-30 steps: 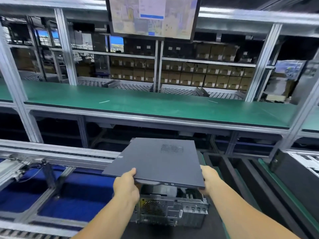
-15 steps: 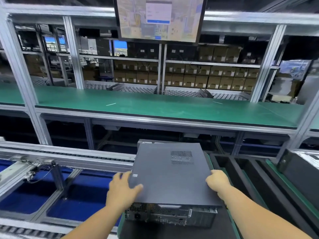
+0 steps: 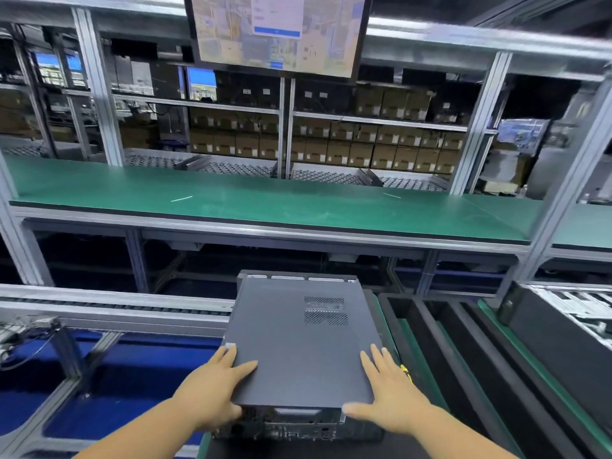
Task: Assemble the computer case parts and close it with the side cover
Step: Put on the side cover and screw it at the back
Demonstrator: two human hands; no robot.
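Aluminium racking [image 3: 99,104] fills the background of a factory line, its shelves stacked with rows of brown cartons [image 3: 364,150], too many and too blurred to count. One long green counter [image 3: 265,207] runs across the middle of the view, with two thin pale streaks lying on it, well apart. One large monitor [image 3: 278,31] hangs above it at centre; three smaller lit screens [image 3: 201,82] glow among the shelves on the left. A roller conveyor [image 3: 109,308] crosses the left side below the counter, over a blue floor area.

One computer case [image 3: 298,422] lies flat in the near centre on a dark mat with green edging. Its dark grey side cover [image 3: 298,342] sits on top, covering the case except for a narrow strip at the far end; a vented patch shows on the cover's right half. To the right are black foam trays [image 3: 463,352] with long slots; what is in them cannot be made out.

Both hands are on the cover's near corners. The left hand [image 3: 215,389] has its fingers extended over the near-left corner, the thumb lying on top. The right hand [image 3: 390,395] lies flat with spread, straight fingers on the near-right corner, thumb along the near edge.
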